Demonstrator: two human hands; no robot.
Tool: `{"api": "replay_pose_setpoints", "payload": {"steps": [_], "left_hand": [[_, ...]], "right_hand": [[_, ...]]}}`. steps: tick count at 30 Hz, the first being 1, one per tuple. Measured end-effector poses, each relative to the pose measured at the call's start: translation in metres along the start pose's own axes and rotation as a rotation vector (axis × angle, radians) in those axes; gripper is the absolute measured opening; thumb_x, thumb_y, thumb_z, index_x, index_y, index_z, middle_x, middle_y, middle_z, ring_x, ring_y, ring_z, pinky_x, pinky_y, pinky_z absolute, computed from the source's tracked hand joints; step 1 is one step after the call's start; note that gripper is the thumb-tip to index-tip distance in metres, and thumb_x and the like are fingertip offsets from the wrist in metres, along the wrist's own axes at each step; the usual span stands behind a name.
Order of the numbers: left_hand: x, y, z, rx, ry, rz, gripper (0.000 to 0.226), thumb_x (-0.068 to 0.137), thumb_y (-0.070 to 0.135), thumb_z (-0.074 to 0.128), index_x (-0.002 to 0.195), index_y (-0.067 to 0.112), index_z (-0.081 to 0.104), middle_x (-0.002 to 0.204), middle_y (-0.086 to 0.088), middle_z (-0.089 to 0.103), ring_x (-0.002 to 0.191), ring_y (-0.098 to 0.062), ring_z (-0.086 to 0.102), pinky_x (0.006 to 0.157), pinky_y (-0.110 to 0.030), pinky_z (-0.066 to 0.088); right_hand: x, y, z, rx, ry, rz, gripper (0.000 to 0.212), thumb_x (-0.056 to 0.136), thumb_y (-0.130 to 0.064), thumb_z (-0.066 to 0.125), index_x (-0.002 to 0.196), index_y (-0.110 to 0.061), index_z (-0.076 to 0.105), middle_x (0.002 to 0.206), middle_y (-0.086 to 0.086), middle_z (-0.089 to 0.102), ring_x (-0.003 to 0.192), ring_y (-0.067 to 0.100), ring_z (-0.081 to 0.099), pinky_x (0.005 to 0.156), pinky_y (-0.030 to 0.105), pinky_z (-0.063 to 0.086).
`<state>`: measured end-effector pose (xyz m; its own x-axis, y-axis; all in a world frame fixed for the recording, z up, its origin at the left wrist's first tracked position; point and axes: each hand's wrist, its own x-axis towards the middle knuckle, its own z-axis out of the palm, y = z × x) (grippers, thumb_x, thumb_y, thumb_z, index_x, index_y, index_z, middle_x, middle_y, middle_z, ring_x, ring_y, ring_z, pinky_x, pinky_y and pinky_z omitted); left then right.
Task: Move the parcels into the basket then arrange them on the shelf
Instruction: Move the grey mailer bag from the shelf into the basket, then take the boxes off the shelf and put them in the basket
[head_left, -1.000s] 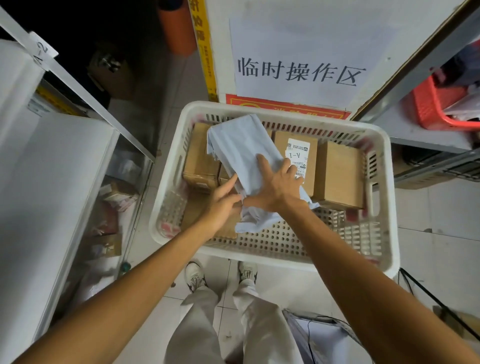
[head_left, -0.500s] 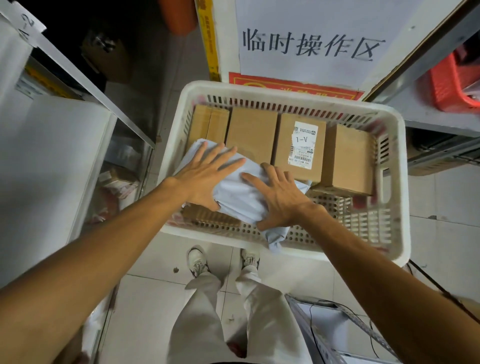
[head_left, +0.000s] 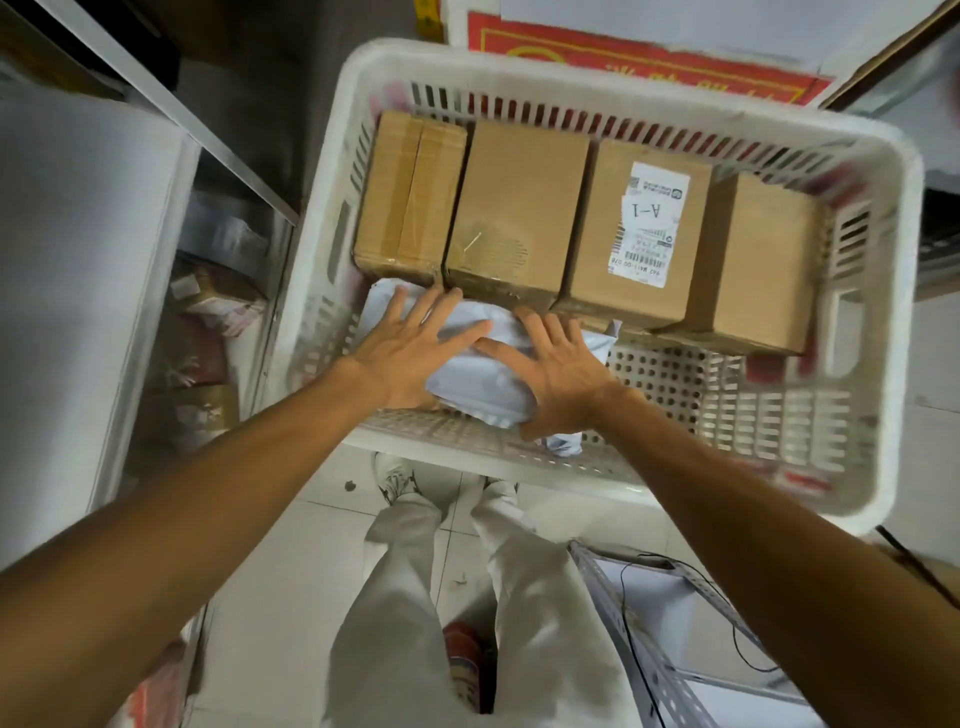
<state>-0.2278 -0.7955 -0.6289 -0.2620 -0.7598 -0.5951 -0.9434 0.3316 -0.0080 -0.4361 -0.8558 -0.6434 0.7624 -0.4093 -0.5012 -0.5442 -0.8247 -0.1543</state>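
The middle of the grey poly mailer (head_left: 480, 387) shows between the two hands, but its sides lie hidden under the palms; one crumpled end pokes out below the right wrist against the near wall; its full outline cannot be made out, nor whatever lies beneath it. The white slotted basket (head_left: 571, 70) smears with motion blur along its right rim; what it stands on is out of sight. Behind it a red sign (head_left: 623, 57) is cut off by the top edge, its yellow marks unreadable. On the shelf (head_left: 78, 260) at left, the lower level holds dim, blurred packets that cannot be told apart.

The mailer is pale, soft and creased; it lies in the near left part of the basket, touching the fronts of the taped box (head_left: 410, 192) and the plain box (head_left: 519, 208). Beside these, along the far wall, stand the labelled box (head_left: 618, 260), whose white label (head_left: 649, 223) reads A-1 upside down, and the right-end box (head_left: 763, 260); all four are brown cardboard, packed side by side.

The left hand (head_left: 410, 353) has its grip fully spread, fingers straight, palm flat on the mailer's left half; the right hand (head_left: 556, 369) presses the right half the same way; neither curls round anything; the thumbs nearly meet.
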Motion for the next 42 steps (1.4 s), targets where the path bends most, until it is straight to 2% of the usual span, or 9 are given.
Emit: {"api": "replay_pose_setpoints", "payload": {"steps": [4, 7, 12, 15, 20, 25, 30, 36, 42], "left_hand": [[0.007, -0.008, 0.035, -0.076, -0.125, -0.086, 0.095, 0.092, 0.03, 0.06, 0.15, 0.03, -0.016, 0.156, -0.007, -0.027, 0.145, -0.029, -0.018, 0.114, -0.061, 0.008], [0.017, -0.005, 0.034, -0.12, -0.199, -0.133, 0.097, 0.092, 0.023, 0.059, 0.148, 0.031, -0.02, 0.153, -0.003, -0.034, 0.144, -0.027, -0.023, 0.112, -0.065, 0.006], [0.009, -0.017, 0.029, -0.233, -0.222, -0.142, 0.09, 0.093, 0.03, 0.058, 0.151, 0.028, -0.011, 0.154, 0.002, -0.032, 0.144, -0.021, -0.023, 0.114, -0.061, 0.011], [0.0, -0.021, 0.028, -0.202, -0.211, -0.111, 0.088, 0.094, 0.041, 0.053, 0.152, 0.025, -0.011, 0.155, 0.001, -0.03, 0.145, -0.02, -0.022, 0.115, -0.055, 0.016], [-0.007, -0.027, 0.028, -0.239, -0.157, -0.111, 0.085, 0.091, 0.046, 0.052, 0.153, 0.025, -0.002, 0.158, 0.002, -0.02, 0.146, -0.02, -0.01, 0.113, -0.046, 0.026], [-0.003, -0.025, 0.015, -0.273, -0.171, -0.13, 0.074, 0.092, 0.038, 0.049, 0.152, 0.025, 0.009, 0.159, 0.0, -0.011, 0.145, -0.023, -0.001, 0.109, -0.043, 0.031], [-0.003, -0.017, -0.005, -0.323, -0.23, -0.166, 0.063, 0.098, 0.035, 0.042, 0.152, 0.028, 0.01, 0.16, -0.002, -0.008, 0.146, -0.026, -0.005, 0.117, -0.047, 0.013], [-0.026, -0.023, -0.053, -0.476, -0.104, -0.201, 0.062, 0.098, 0.034, 0.046, 0.151, 0.026, 0.017, 0.159, -0.002, 0.017, 0.144, -0.024, 0.016, 0.116, -0.039, 0.02], [-0.082, -0.042, -0.112, -0.64, 0.109, -0.311, 0.057, 0.094, 0.031, 0.052, 0.147, 0.028, 0.031, 0.15, -0.001, 0.036, 0.136, -0.023, 0.036, 0.109, -0.044, 0.035]], "right_hand": [[0.025, -0.01, 0.035, 0.069, -0.031, 0.047, 0.127, 0.065, -0.065, 0.076, 0.153, -0.037, -0.012, 0.159, 0.024, -0.008, 0.146, 0.04, 0.001, 0.118, 0.054, 0.001], [0.027, -0.006, 0.045, 0.115, 0.024, 0.056, 0.124, 0.068, -0.057, 0.079, 0.153, -0.035, -0.008, 0.16, 0.018, -0.018, 0.148, 0.041, -0.009, 0.117, 0.055, -0.009], [0.008, 0.002, 0.043, 0.178, 0.065, 0.285, 0.111, 0.062, -0.067, 0.076, 0.152, -0.04, 0.016, 0.161, 0.015, 0.006, 0.143, 0.045, 0.011, 0.115, 0.065, 0.011], [-0.003, 0.003, 0.045, 0.371, -0.015, 0.483, 0.116, 0.063, -0.074, 0.071, 0.152, -0.038, 0.007, 0.161, 0.013, -0.005, 0.144, 0.042, 0.012, 0.114, 0.059, 0.024], [0.008, -0.002, 0.038, 0.546, -0.078, 0.426, 0.116, 0.068, -0.057, 0.08, 0.152, -0.037, 0.002, 0.158, 0.009, -0.021, 0.136, 0.044, 0.035, 0.107, 0.05, 0.042], [0.01, 0.002, 0.031, 0.499, -0.162, 0.444, 0.121, 0.065, -0.069, 0.075, 0.152, -0.036, -0.002, 0.159, 0.013, -0.02, 0.14, 0.043, 0.029, 0.109, 0.051, 0.039], [-0.007, 0.009, 0.008, 0.43, -0.095, 0.351, 0.09, 0.085, -0.073, 0.047, 0.155, -0.029, 0.011, 0.163, 0.007, 0.004, 0.147, 0.037, 0.009, 0.119, 0.048, 0.014], [-0.026, 0.006, -0.048, 0.78, -0.046, 0.342, 0.065, 0.094, -0.052, 0.052, 0.148, -0.02, 0.035, 0.152, 0.008, 0.04, 0.135, 0.03, 0.042, 0.108, 0.039, 0.035], [-0.019, -0.018, -0.13, 0.892, 0.104, 0.306, 0.066, 0.094, -0.049, 0.056, 0.149, -0.019, 0.035, 0.153, 0.01, 0.037, 0.137, 0.029, 0.04, 0.108, 0.034, 0.033]]}}
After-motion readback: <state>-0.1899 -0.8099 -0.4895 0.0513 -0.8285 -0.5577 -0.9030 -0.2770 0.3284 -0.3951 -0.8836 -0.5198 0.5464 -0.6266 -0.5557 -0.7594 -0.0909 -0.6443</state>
